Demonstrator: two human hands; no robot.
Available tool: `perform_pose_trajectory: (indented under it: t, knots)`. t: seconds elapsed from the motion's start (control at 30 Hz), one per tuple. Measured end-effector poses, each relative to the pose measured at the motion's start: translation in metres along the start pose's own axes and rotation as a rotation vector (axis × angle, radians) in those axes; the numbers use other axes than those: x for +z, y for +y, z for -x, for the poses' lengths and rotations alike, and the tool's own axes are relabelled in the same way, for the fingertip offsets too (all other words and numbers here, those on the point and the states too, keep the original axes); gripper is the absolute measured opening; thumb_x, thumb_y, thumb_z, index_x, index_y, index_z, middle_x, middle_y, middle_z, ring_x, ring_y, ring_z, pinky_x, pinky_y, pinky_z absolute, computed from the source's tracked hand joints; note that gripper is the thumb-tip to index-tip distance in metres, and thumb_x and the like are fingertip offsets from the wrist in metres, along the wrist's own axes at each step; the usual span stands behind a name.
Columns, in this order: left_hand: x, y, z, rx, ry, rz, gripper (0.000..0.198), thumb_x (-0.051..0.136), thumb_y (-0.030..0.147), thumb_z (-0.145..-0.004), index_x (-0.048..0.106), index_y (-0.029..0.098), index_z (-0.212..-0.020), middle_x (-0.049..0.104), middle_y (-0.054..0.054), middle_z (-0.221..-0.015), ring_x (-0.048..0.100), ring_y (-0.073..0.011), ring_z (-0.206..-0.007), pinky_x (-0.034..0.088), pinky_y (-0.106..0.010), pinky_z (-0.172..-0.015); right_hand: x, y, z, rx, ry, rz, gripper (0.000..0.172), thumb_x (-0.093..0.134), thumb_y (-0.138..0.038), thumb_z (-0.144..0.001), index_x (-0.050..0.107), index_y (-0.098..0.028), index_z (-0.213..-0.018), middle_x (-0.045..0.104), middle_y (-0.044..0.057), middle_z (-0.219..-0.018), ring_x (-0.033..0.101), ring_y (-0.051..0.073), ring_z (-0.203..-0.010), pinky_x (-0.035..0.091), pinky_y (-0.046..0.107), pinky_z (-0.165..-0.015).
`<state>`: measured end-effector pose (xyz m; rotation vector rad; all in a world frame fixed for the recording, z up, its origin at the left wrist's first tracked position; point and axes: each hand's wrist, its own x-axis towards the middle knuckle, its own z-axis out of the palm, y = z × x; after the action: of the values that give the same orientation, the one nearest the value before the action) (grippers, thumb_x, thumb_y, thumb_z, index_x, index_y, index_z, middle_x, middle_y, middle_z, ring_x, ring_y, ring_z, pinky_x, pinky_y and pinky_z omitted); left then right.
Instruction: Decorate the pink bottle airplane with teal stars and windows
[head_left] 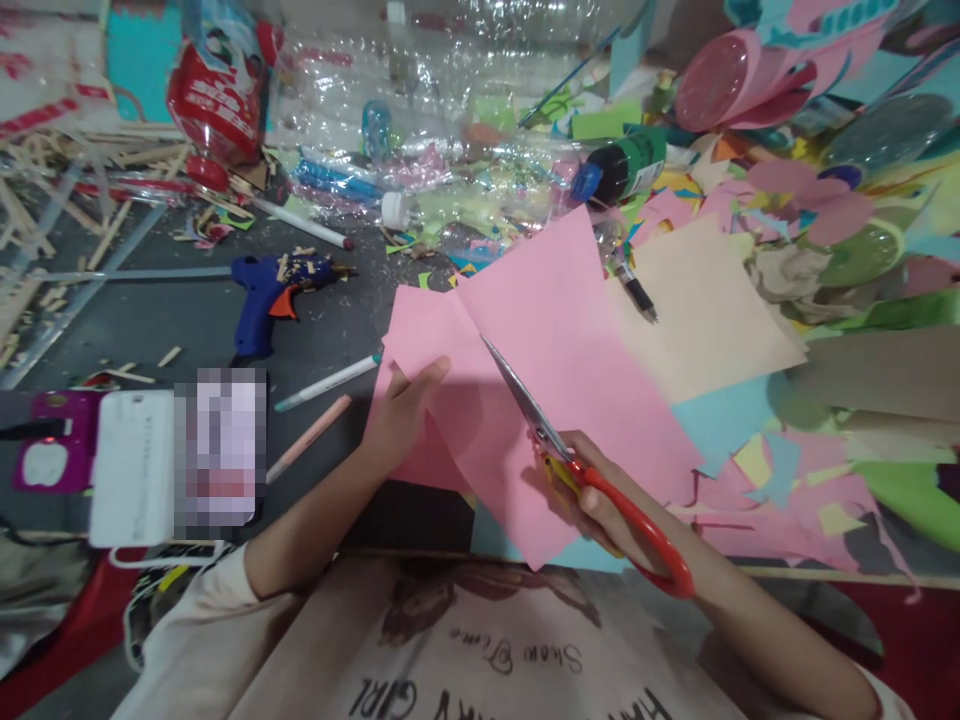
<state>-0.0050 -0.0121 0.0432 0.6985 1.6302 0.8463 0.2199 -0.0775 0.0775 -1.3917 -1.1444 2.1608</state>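
My left hand (401,425) grips a sheet of pink paper (555,320) at its left side, thumb on top and the other fingers hidden beneath. My right hand (611,505) is closed around the handles of a pair of scissors (551,432) with red on the upper handle and yellow below. The long metal blades lie over the pink sheet, pointing up and left; how far they are parted is hard to see. Beige paper (705,310) lies to the right, partly under the pink, with a black pen (637,290) on it.
At the left lie a blue glue gun (259,300), a green-tipped marker (330,382), a peach marker (311,435) and a white power bank (133,468). Clear plastic bottles (450,205) crowd the back. Coloured paper scraps (795,470) cover the right side; wooden sticks (109,235) are scattered far left.
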Motion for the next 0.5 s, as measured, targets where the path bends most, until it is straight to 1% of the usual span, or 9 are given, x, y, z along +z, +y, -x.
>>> perform_pose_trajectory:
  t: [0.1, 0.13, 0.2, 0.3, 0.37, 0.43, 0.5]
  knots:
    - [0.000, -0.001, -0.001, 0.017, -0.025, 0.012, 0.032, 0.071, 0.048, -0.070, 0.050, 0.027, -0.059, 0.052, 0.001, -0.060, 0.058, -0.0205, -0.070, 0.051, -0.031, -0.071, 0.000, 0.003, 0.000, 0.000, 0.014, -0.010, 0.073, 0.056, -0.086, -0.074, 0.046, -0.027, -0.114, 0.042, -0.003, -0.082, 0.062, 0.014, -0.085, 0.051, 0.027, -0.087]
    - [-0.001, -0.002, -0.001, 0.013, -0.019, 0.015, 0.030, 0.071, 0.048, -0.070, 0.053, 0.027, -0.061, 0.054, 0.001, -0.062, 0.060, -0.0209, -0.072, 0.051, -0.032, -0.073, 0.001, 0.004, 0.000, 0.006, 0.021, -0.012, 0.072, 0.057, -0.086, -0.074, 0.046, -0.027, -0.115, 0.043, -0.002, -0.084, 0.061, 0.015, -0.086, 0.050, 0.029, -0.091]
    - [-0.001, -0.006, -0.002, 0.002, 0.009, 0.027, 0.028, 0.073, 0.047, -0.069, 0.055, 0.026, -0.064, 0.054, 0.002, -0.062, 0.060, -0.0202, -0.072, 0.051, -0.031, -0.072, 0.001, 0.004, 0.000, 0.012, 0.029, -0.010, 0.073, 0.057, -0.087, -0.072, 0.046, -0.028, -0.115, 0.045, -0.001, -0.087, 0.060, 0.015, -0.086, 0.051, 0.031, -0.092]
    - [-0.002, -0.010, -0.003, 0.006, 0.016, 0.051, 0.029, 0.074, 0.047, -0.070, 0.056, 0.025, -0.066, 0.048, 0.005, -0.057, 0.056, -0.0172, -0.064, 0.049, -0.030, -0.066, 0.000, 0.004, 0.000, 0.000, 0.014, 0.004, 0.074, 0.055, -0.087, -0.073, 0.046, -0.027, -0.115, 0.043, -0.001, -0.087, 0.059, 0.015, -0.085, 0.052, 0.033, -0.089]
    - [-0.003, -0.010, -0.003, 0.017, 0.012, 0.050, 0.029, 0.073, 0.047, -0.070, 0.055, 0.025, -0.066, 0.048, 0.005, -0.058, 0.054, -0.0155, -0.063, 0.047, -0.029, -0.065, 0.000, 0.003, 0.001, -0.037, 0.000, 0.015, 0.070, 0.052, -0.085, -0.078, 0.045, -0.026, -0.116, 0.040, -0.003, -0.083, 0.056, 0.014, -0.079, 0.053, 0.032, -0.087]
    - [-0.002, -0.009, -0.002, 0.017, 0.016, 0.038, 0.030, 0.073, 0.046, -0.069, 0.054, 0.024, -0.064, 0.050, 0.005, -0.062, 0.052, -0.0148, -0.064, 0.046, -0.030, -0.066, -0.001, 0.001, 0.003, -0.068, -0.022, 0.031, 0.064, 0.048, -0.081, -0.084, 0.044, -0.026, -0.115, 0.036, -0.005, -0.078, 0.048, 0.011, -0.069, 0.055, 0.031, -0.081]
    - [-0.001, -0.008, -0.002, 0.016, 0.015, 0.027, 0.032, 0.073, 0.047, -0.069, 0.052, 0.024, -0.062, 0.053, 0.004, -0.064, 0.052, -0.0152, -0.067, 0.045, -0.030, -0.069, -0.002, -0.002, 0.004, -0.093, -0.064, 0.047, 0.057, 0.043, -0.078, -0.089, 0.043, -0.025, -0.113, 0.035, -0.006, -0.074, 0.039, 0.010, -0.061, 0.054, 0.028, -0.071]
